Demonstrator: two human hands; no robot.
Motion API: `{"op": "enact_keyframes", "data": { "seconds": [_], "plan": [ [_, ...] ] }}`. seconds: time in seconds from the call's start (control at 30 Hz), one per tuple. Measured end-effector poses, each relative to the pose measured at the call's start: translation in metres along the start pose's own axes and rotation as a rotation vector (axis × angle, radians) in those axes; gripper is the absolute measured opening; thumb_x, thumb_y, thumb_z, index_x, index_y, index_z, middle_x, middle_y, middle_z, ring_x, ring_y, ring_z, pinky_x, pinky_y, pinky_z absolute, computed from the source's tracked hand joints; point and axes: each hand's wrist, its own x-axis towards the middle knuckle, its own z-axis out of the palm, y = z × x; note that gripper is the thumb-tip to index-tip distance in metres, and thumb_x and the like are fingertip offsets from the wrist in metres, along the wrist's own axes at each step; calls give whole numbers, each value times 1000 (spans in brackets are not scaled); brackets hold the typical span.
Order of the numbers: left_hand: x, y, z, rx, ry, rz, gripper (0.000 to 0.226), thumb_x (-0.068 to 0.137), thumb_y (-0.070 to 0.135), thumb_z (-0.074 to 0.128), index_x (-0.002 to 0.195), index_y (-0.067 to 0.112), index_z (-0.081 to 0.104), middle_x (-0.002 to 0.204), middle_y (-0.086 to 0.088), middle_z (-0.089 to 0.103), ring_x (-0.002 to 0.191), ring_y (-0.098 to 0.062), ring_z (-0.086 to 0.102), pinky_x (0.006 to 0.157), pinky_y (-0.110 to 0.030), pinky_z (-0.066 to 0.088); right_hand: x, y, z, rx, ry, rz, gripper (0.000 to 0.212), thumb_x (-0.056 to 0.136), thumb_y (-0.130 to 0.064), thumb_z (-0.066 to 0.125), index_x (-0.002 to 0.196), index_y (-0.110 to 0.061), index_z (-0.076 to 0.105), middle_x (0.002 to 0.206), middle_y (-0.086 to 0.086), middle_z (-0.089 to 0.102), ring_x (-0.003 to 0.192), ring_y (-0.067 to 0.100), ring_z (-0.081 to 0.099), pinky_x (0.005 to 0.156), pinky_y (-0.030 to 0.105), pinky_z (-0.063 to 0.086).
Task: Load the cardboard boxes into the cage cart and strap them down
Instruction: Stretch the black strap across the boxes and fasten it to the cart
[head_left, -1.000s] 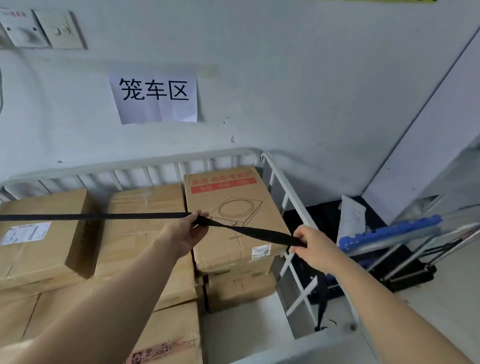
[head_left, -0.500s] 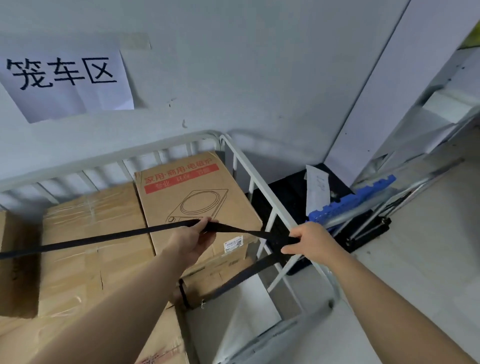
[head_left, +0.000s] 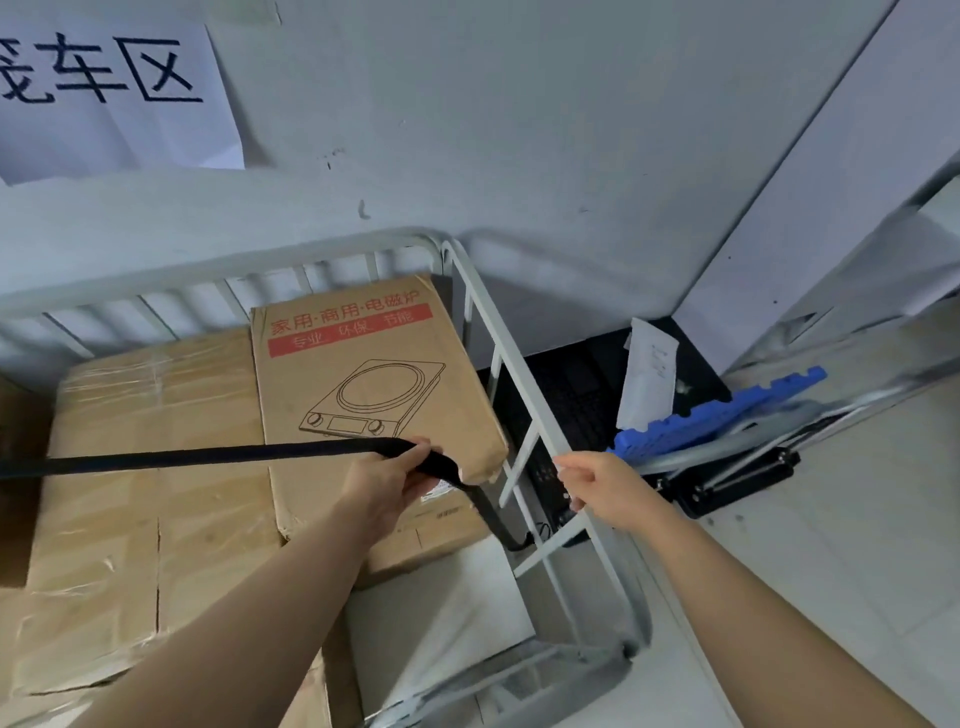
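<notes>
A white cage cart (head_left: 483, 291) holds several cardboard boxes. The box with a cooker drawing and a red band (head_left: 363, 374) lies at the right, next to a plain taped box (head_left: 156, 441). A black strap (head_left: 208, 458) runs from the left edge across the boxes to my left hand (head_left: 395, 475), which pinches it at the printed box's front corner. Past that hand the strap drops down to a lower rail of the cart's right side. My right hand (head_left: 597, 480) hovers by the right side rail, fingers loosely curled, holding nothing.
A white wall with a paper sign (head_left: 104, 93) stands behind the cart. To the right, on the floor, lie a blue plastic piece (head_left: 727, 415), a folded metal trolley (head_left: 753, 467), black items and a white packet (head_left: 649, 374). Pale floor spreads at the lower right.
My right hand has let go of the strap and now hangs free by the rail. The strap end hangs down to the cart's side. The view has swung right and down.
</notes>
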Motion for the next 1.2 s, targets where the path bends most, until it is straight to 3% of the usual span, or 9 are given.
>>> {"op": "enact_keyframes", "data": {
  "seconds": [0.27, 0.43, 0.5, 0.57, 0.67, 0.77, 0.83, 1.0, 1.2],
  "plan": [
    [30, -50, 81, 51, 60, -109, 19, 98, 10, 50, 106, -4, 59, 102, -23, 67, 92, -35, 68, 68, -37, 60, 34, 67, -33, 319, 69, 111, 27, 97, -23, 49, 120, -22, 61, 110, -7, 64, 98, 3, 62, 86, 25, 50],
    [50, -70, 106, 57, 27, -230, 25, 103, 18, 39, 102, 0, 56, 99, -22, 65, 84, -35, 66, 71, -41, 57, 60, 88, -23, 503, -3, 210, 20, 91, -27, 56, 97, -15, 71, 104, 15, 69, 101, 29, 65, 93, 39, 51],
    [58, -74, 112, 68, 3, -278, 30, 104, 22, 36, 102, 0, 56, 100, -23, 64, 83, -36, 65, 73, -44, 56, 69, 92, -17, 547, -47, 251, 29, 92, -25, 52, 101, -4, 69, 99, 15, 71, 94, 31, 66, 93, 41, 49],
    [65, -78, 117, 83, -25, -312, 38, 105, 24, 30, 107, -3, 57, 104, -25, 65, 81, -35, 66, 73, -44, 55, 78, 93, -11, 609, -130, 264, 37, 94, -16, 41, 104, 15, 59, 77, 2, 61, 71, 18, 54, 75, 29, 45],
    [76, -85, 124, 105, -49, -339, 42, 106, 22, 24, 111, -1, 58, 101, -19, 69, 79, -27, 71, 74, -41, 53, 89, 93, -1, 728, -224, 309, 29, 97, -14, 35, 91, -4, 62, 55, -12, 46, 58, 5, 49, 66, 21, 38],
    [81, -91, 126, 138, -22, -360, 39, 106, 21, 25, 105, 3, 60, 89, -14, 73, 85, -24, 69, 74, -35, 52, 97, 90, 5, 856, -265, 324, 32, 100, -23, 33, 102, -10, 62, 79, -4, 64, 82, 9, 58, 65, 22, 36],
    [83, -94, 126, 164, -31, -380, 39, 106, 21, 26, 103, 5, 61, 88, -12, 75, 88, -22, 69, 69, -32, 50, 102, 89, 7, 874, -276, 353, 40, 100, -27, 31, 111, -6, 64, 101, 5, 67, 97, 15, 55, 75, 27, 38],
    [86, -94, 120, 226, -36, -379, 37, 106, 21, 28, 103, 6, 62, 89, -10, 75, 82, -16, 72, 66, -28, 48, 104, 93, 5, 749, -270, 309, 47, 100, -25, 27, 95, 1, 65, 95, 18, 66, 92, 16, 55, 103, 37, 33],
    [84, -92, 112, 317, -27, -326, 36, 105, 20, 31, 102, 3, 63, 78, -10, 75, 72, -15, 72, 66, -28, 50, 74, 115, -18, 601, -276, 354, 37, 98, -29, 35, 85, -8, 63, 84, 6, 65, 80, 13, 61, 78, 24, 48]
  ]
}}
